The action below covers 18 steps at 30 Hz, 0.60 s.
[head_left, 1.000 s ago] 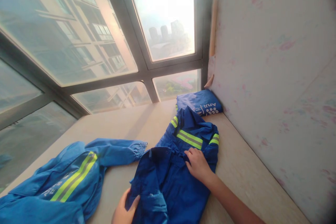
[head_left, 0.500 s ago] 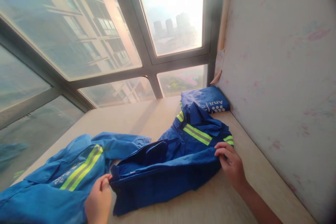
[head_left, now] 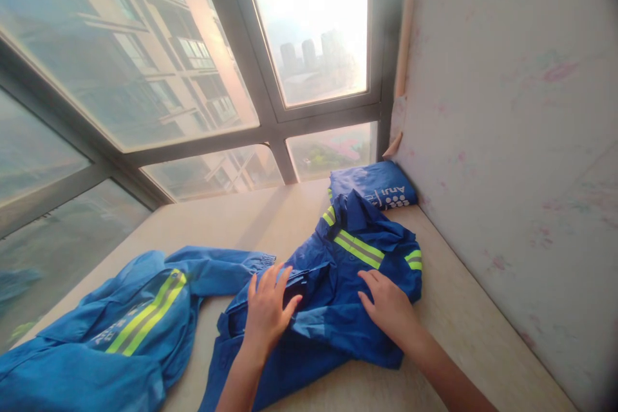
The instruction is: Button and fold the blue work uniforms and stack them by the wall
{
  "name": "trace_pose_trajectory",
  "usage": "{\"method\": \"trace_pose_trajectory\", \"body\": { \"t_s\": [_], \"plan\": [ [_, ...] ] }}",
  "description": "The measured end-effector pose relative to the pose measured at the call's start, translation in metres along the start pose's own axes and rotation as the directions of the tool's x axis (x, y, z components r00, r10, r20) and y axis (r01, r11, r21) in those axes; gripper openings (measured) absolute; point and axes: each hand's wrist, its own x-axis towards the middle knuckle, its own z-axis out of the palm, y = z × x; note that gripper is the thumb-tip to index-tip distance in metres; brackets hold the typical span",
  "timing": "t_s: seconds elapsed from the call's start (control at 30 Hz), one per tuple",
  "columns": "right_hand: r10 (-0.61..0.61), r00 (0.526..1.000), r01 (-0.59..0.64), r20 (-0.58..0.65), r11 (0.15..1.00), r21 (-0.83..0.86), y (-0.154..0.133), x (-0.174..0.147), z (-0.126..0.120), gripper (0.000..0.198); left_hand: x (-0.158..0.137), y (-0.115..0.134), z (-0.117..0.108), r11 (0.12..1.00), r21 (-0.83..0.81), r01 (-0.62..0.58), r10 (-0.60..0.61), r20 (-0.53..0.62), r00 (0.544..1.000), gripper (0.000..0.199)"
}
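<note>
A dark blue work jacket (head_left: 309, 357) with yellow-and-grey reflective strips lies partly folded, its collar end pointing away from me. Over its left part, my left hand (head_left: 270, 302) has its fingers spread and holds nothing. My right hand (head_left: 383, 302) is over the jacket's right side, thumb and fingers apart, also holding nothing. Whether the palms press on the cloth is hard to tell. A sleeve lies folded across the jacket's middle, between the hands. To the left, a lighter blue jacket (head_left: 72, 367) with a similar strip is spread out, its cuff near my left hand.
A folded blue garment (head_left: 403, 183) with white printing sits at the far end, against the wall (head_left: 506, 174). Grey-framed windows (head_left: 277, 129) border the pale surface (head_left: 226, 219) at the back and left. Buildings show outside.
Both hands have let go of the jacket's edge. The left hand moved up and right, the right hand moved left. The sleeve now lies over the jacket's middle.
</note>
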Motion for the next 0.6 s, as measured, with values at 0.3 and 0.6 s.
{"method": "trace_pose_trajectory", "body": {
  "t_s": [0.3,0.6],
  "plan": [
    [0.02,0.994,0.013,0.11,0.957,-0.289,-0.002,-0.026,0.026,0.021,0.05,0.034,0.055,1.0,0.011,-0.003,-0.001,0.381,0.925,0.031],
    [-0.231,0.973,0.231,0.013,0.969,-0.09,0.056,-0.005,-0.041,0.023,0.055,-0.038,0.002,0.925,-0.189,0.329,-0.321,0.069,0.944,0.036]
  ]
}}
